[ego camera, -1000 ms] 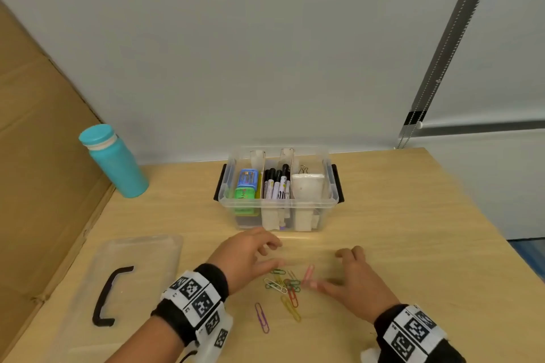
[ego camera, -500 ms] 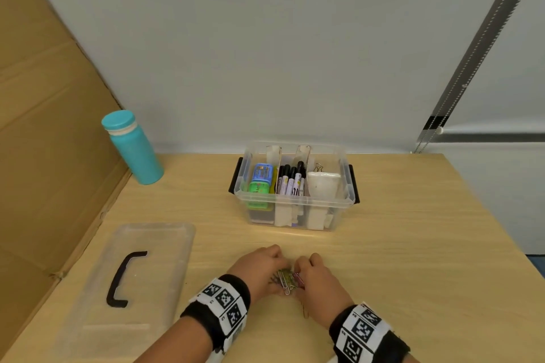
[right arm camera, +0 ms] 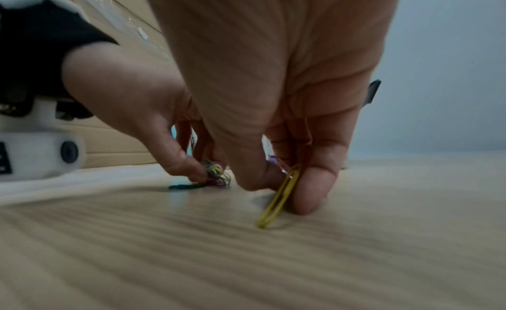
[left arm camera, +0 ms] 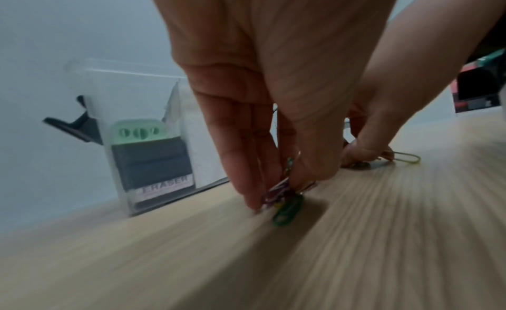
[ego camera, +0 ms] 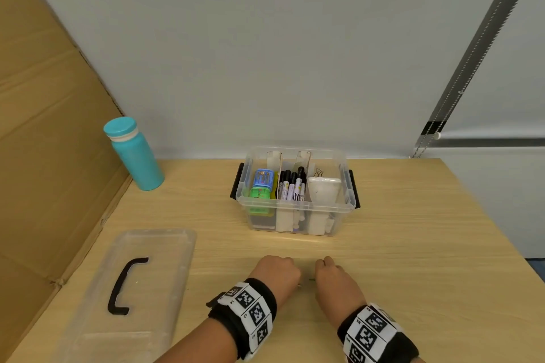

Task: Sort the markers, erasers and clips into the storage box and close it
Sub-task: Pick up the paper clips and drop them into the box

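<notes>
Left hand (left arm camera: 273, 98) pinches clip bunch (left arm camera: 282, 195), right hand (right arm camera: 273, 87) pinches yellow clip (right arm camera: 282, 193) — pinch tight, lift level, drop into box (ego camera: 295, 209).

Coloured paper clips (left arm camera: 282, 197) bunched on table before open clear storage box (ego camera: 295, 209).
</notes>
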Demonstrator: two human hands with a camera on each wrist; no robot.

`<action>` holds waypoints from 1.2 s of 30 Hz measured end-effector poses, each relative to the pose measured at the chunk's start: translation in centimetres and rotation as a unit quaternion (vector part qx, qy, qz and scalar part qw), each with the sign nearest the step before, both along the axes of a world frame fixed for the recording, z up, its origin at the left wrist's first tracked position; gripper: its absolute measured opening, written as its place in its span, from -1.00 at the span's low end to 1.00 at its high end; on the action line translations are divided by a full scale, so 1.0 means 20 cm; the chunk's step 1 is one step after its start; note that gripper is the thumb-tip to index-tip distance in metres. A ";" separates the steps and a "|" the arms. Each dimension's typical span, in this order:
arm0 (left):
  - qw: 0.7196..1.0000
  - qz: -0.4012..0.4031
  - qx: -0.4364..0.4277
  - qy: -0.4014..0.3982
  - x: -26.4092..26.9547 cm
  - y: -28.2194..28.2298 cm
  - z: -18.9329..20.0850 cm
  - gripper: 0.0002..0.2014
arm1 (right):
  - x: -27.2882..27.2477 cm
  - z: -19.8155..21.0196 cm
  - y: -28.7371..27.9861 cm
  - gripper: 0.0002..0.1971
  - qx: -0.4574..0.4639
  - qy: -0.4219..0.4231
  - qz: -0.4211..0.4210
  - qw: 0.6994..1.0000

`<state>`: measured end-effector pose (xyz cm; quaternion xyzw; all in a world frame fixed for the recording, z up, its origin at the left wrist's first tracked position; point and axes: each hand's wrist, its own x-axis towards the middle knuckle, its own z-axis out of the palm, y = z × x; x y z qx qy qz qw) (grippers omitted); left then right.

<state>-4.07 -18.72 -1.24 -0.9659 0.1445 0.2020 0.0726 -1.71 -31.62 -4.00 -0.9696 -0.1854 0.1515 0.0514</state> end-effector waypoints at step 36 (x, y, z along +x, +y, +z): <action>0.853 0.250 -0.443 -0.115 -0.27 0.27 0.07 -0.83 | 0.40 0.39 -0.14 -0.60 0.217 -0.219 -0.031 0.951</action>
